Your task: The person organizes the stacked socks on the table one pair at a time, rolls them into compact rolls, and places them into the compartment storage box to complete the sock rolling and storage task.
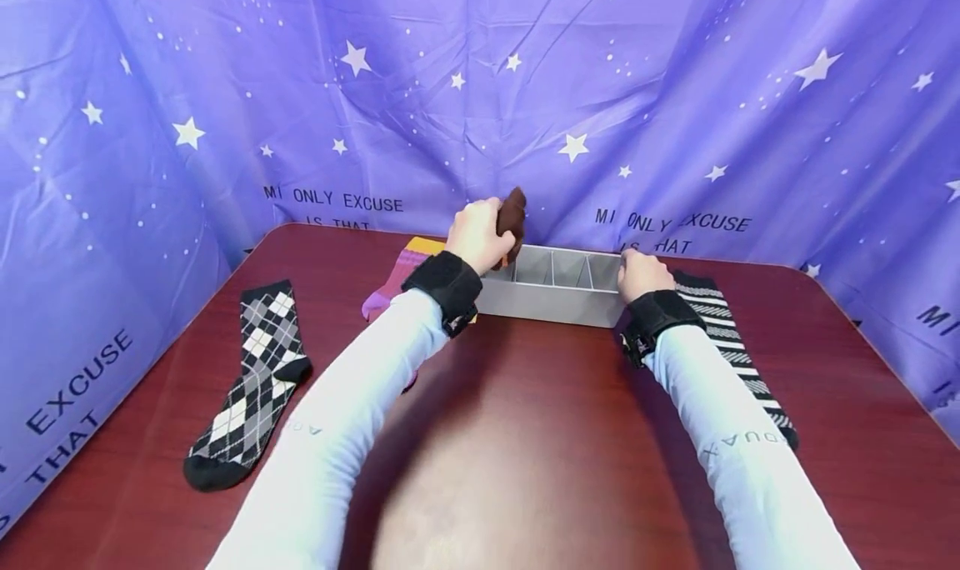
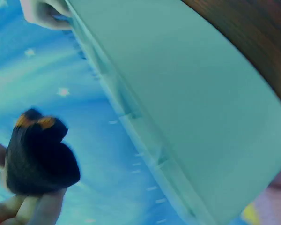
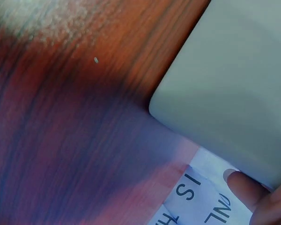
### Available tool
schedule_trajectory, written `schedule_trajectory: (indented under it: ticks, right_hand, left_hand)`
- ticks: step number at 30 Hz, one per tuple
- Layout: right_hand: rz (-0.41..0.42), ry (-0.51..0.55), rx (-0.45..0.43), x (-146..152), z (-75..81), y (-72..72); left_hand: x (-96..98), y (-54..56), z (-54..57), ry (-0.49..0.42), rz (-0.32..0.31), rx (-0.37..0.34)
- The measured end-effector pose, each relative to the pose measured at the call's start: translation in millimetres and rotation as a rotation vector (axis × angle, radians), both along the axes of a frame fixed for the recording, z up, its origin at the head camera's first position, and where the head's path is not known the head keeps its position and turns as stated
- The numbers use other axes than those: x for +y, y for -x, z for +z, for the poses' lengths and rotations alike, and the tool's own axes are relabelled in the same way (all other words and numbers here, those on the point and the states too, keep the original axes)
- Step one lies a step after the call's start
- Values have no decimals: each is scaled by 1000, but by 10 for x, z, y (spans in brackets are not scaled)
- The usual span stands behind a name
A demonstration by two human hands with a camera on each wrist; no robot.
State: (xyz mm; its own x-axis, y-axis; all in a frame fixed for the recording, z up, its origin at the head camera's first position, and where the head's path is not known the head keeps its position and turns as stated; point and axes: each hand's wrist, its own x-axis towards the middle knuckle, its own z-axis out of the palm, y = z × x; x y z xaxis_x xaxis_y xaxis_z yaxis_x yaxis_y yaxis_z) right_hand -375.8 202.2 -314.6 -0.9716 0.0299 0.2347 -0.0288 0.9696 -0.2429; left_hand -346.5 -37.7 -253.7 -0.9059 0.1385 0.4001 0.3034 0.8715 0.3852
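Brown sock point(image 1: 513, 216), bunched into a compact roll with a touch of orange at one end, sits near the middle of the head view, held up by the left end of a grey box.

From where I stand, reading left to right: a black-and-white argyle sock point(image 1: 258, 378) lies flat at the left of the frame, on the desk point(image 1: 525, 437), its cuff toward the back. Next, left of centre, comes a pink sock point(image 1: 397, 278) with a yellow cuff, partly hidden by a sleeve. Then the left hand point(image 1: 477, 232), its thumb and fingers pinching the brown roll around its sides. I'd judge that roll light, soft and springy, with no slipperiness to speak of and nothing to break; the risk is that it loosens. Best hold it round the thick middle, as here, rather than by a loose fold. Whether it touches the box, I cannot tell.

Right of it stretches the grey box point(image 1: 555, 303), split by thin dividers. It looks stiff and light enough to slide if nudged, so the end wall is a good place to steady it. There, right of centre, the right hand point(image 1: 643, 274) has its fingers curled over the box's right end. Beyond lies a striped sock point(image 1: 731, 345), flat and partly behind the forearm.
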Motion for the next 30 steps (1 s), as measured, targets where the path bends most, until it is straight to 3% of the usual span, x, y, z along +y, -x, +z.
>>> schedule_trajectory:
  ticks: [5, 9, 17, 24, 30]
  right_hand:
    - [2, -2, 4, -48, -113, -35]
    - [7, -4, 14, -79, -75, -25]
    - [4, -16, 6, -99, -46, -37]
    - [-28, -16, 2, -58, -30, -40]
    - [-34, -26, -11, -21, 0, -26]
  left_hand:
    - [2, 185, -240, -11, 129, -152]
    - [16, 207, -273, 59, 172, -235]
    - [157, 239, -272, 177, 206, -241]
    - [283, 312, -282, 180, 204, -251]
    - [347, 355, -341, 203, 205, -301]
